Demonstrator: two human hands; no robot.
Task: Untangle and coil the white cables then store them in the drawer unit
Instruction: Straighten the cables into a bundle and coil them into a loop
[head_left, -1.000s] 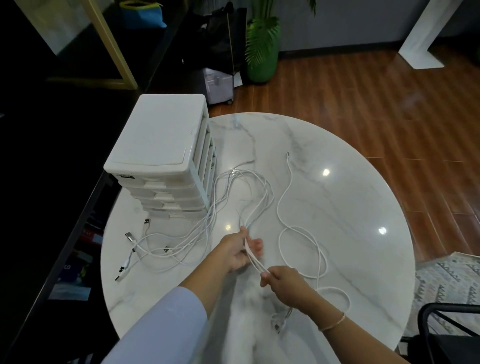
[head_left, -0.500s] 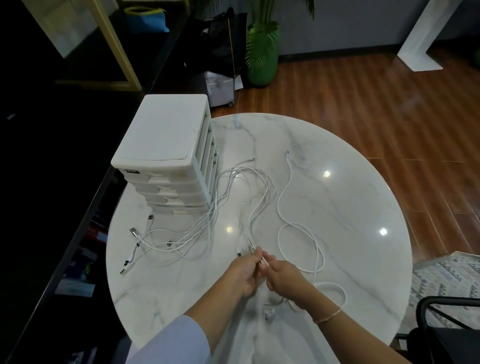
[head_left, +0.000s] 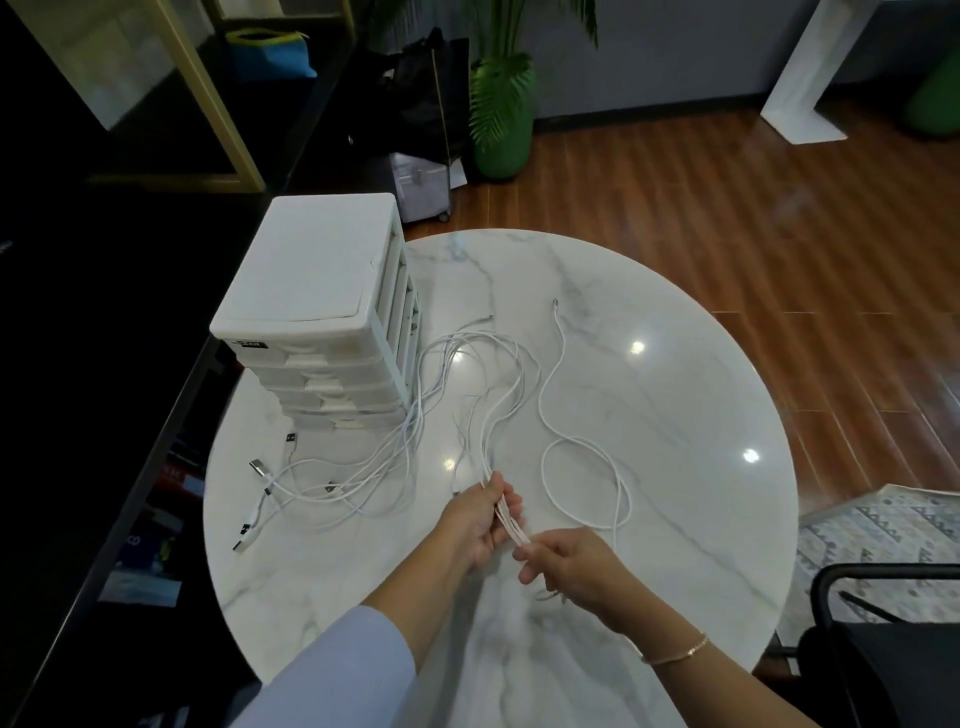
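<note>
Near the front edge of the round white marble table (head_left: 675, 364), the left hand (head_left: 475, 519) and the right hand (head_left: 566, 564) meet on one bundle of thin white cables (head_left: 511, 525). The left hand's fingers curl around several strands side by side, thumb on top; the exact number of strands in the grip cannot be told. The right hand pinches the same strands just below, between thumb and fingertips, and the two hands almost touch. A thin bracelet (head_left: 675, 652) circles the right wrist.

From the left hand the strands fan out toward the table's middle, arch over, and run back along the left side to a loose tangle, where about five metal plug ends (head_left: 258, 467) lie near the left edge. One separate white cable (head_left: 550, 395) loops to the right of the hands and stretches toward the far side.

One white plastic drawer unit (head_left: 317, 291) with several stacked drawers stands at the table's far left edge, with cables lying against its base.
</note>
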